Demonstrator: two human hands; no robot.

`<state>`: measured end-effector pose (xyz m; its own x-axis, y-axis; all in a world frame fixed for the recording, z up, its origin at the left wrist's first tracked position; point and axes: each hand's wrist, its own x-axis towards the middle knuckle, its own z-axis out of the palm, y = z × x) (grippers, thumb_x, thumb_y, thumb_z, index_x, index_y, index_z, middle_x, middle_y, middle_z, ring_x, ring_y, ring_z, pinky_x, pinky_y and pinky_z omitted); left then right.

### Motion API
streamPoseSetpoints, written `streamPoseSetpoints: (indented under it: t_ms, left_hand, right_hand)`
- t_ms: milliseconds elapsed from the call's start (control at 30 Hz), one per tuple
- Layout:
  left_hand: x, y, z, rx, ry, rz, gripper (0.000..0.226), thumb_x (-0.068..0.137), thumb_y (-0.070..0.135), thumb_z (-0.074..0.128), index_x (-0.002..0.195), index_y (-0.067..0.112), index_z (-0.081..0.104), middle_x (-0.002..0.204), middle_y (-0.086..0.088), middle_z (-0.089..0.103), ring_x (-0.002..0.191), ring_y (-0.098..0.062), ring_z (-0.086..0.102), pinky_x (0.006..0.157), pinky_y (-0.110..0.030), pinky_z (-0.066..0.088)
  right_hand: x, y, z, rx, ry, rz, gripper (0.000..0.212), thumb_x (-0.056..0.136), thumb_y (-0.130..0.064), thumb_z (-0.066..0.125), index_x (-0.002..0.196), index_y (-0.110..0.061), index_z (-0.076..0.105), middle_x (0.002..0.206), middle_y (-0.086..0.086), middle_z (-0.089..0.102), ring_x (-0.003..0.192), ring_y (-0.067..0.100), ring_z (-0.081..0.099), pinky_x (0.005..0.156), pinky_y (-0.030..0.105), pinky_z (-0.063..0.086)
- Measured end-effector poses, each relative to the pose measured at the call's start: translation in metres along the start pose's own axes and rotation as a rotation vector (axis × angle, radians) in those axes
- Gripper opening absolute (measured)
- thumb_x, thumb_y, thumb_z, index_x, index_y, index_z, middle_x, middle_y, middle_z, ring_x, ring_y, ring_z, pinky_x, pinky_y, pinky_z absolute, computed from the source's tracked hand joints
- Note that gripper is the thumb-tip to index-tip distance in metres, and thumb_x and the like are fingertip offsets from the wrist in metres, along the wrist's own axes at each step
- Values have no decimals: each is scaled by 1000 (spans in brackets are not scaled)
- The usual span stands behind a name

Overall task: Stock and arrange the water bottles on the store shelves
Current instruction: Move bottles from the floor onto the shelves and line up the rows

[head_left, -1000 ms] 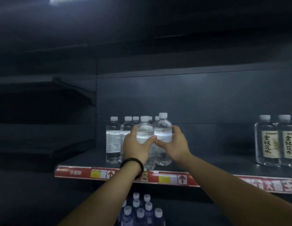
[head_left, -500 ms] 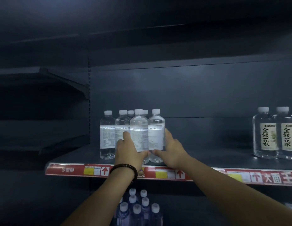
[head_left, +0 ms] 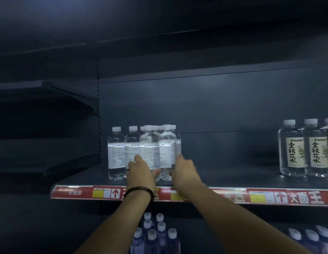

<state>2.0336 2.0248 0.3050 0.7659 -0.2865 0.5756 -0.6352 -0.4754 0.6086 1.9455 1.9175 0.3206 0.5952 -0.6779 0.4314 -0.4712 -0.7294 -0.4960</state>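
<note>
- I am counting eight white caps in the group of water bottles (head_left: 121, 154) that are standing upright near the left end of the shelf (head_left: 232, 177): four in the front row and four showing behind them.
- Three bigger bottles (head_left: 295, 151) with pale labels are standing well apart at the right end of the same shelf, the last one being cut off by the picture's edge.
- On the shelf below, seven blue-tinted bottles (head_left: 152, 237) are showing their caps between my forearms, and three more (head_left: 311, 237) are sitting at the lower right.
- One red price strip (head_left: 287, 197) is running along the shelf's front edge.
- I am reaching both arms forward and up, hands side by side at the bottom of the front row.
- My left hand (head_left: 141, 171), with a dark bracelet (head_left: 139, 190) on the wrist, is wrapping round the lower part of the third front bottle (head_left: 149, 143), fingers on its left and thumb on its right.
- My right hand (head_left: 184, 170) is gripping the fourth front bottle (head_left: 166, 143) low down, fingers running up its right side and thumb curling at its front.
- Both held bottles are standing upright, touching each other; I cannot tell whether their bases are resting on the shelf.
</note>
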Motion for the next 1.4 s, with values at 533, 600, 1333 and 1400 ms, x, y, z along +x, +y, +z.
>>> streamPoseSetpoints:
  t_ms: [533,600,1333,1400]
  left_hand:
    - [-139,66,-45,-8,-314,244,9,89,35,68,81,33,64,79,13,69,77,-12,68,79,-38,61]
    - [-177,88,-40,-7,-513,305,13,86,39,71,76,32,70,74,14,69,75,-10,69,79,-37,62]
    - [-728,263,194,275,-1885,885,33,103,42,58,93,13,70,95,-8,78,78,-26,77,52,-26,54]
    - [-772,256,213,373,-1937,923,23,103,28,56,104,9,67,109,-14,76,89,-33,79,72,-42,65]
  right_hand:
    - [-141,74,-143,-146,-188,-268,34,94,-40,70,124,-25,67,111,-3,75,107,20,68,96,33,54]
    - [-175,101,-164,-174,-191,-242,29,94,-39,72,119,-26,69,103,-7,76,100,16,68,92,29,53]
    - [-732,539,-200,-73,-80,1062,21,88,-31,76,107,-21,78,106,3,81,104,23,74,84,26,50]
    - [-777,561,-175,-40,-58,1177,23,85,-27,77,107,-18,76,105,5,80,105,28,73,83,29,50]
